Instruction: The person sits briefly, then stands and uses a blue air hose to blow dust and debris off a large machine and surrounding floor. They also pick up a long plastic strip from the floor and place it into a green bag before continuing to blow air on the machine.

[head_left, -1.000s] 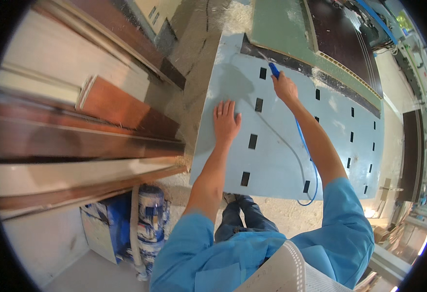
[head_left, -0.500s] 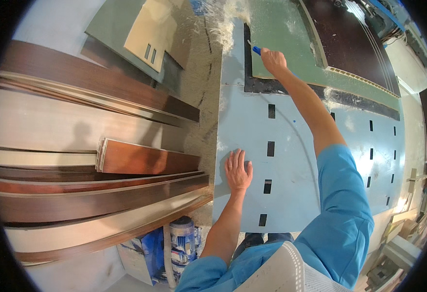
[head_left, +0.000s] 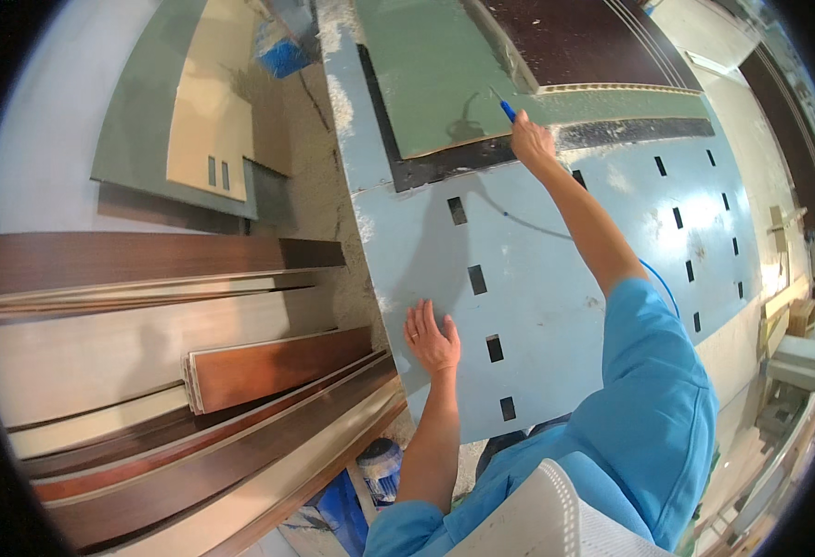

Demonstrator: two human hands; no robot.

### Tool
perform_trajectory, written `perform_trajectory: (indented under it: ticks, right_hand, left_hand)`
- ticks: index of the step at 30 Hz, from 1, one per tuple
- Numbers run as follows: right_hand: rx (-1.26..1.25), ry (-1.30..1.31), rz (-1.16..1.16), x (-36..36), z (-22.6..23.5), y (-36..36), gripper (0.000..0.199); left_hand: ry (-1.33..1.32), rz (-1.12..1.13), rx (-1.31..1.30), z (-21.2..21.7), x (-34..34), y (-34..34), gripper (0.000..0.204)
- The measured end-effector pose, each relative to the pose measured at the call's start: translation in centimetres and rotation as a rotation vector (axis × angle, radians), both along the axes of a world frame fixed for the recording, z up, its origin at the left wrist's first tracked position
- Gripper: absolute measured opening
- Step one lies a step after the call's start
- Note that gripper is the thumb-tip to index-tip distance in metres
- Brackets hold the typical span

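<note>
My right hand [head_left: 532, 141] is closed around a blue air blow gun [head_left: 507, 110] with a thin nozzle, held out over a green panel [head_left: 426, 102]. A blue hose [head_left: 663, 283] shows beside my right arm. My left hand [head_left: 433, 341] lies flat, fingers spread, on the left side of a light blue board [head_left: 547, 316] with rows of dark rectangular slots. Under the green panel's edge runs a black strip [head_left: 454, 165]. A dark brown panel [head_left: 593, 46] rests on top of the green one, and pale dust is scattered around them.
Long brown and cream boards [head_left: 148, 357] are stacked at the left, with a short reddish-brown piece [head_left: 282, 367] on top. Grey and tan panels [head_left: 208, 121] lean at the far left. A blue motor [head_left: 381, 469] stands low near my left arm. Offcuts [head_left: 802, 362] lie at the right.
My view has turned and shifted. My right hand has moved the blow gun from the green panel's left edge rightward across it. The flying dust has thinned. My left hand remains flat on the board.
</note>
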State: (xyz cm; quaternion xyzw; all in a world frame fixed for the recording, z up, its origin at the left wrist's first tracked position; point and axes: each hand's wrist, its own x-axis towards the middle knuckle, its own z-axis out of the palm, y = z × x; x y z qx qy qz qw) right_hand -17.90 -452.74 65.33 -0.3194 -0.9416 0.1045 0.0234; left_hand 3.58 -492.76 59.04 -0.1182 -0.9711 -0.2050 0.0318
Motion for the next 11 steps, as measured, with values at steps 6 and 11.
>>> perform_trajectory:
  ticks: [6, 11]
  right_hand:
    - [0.014, 0.055, -0.303, 14.0, 0.4, 6.4, 0.024]
    - [-0.057, 0.144, -0.362, 20.2, -1.3, 9.2, 0.038]
  left_hand:
    - [0.059, -0.026, 0.021, -0.3, 0.2, 0.2, 0.047]
    - [0.052, -0.031, 0.027, -0.1, 0.4, 0.3, 0.051]
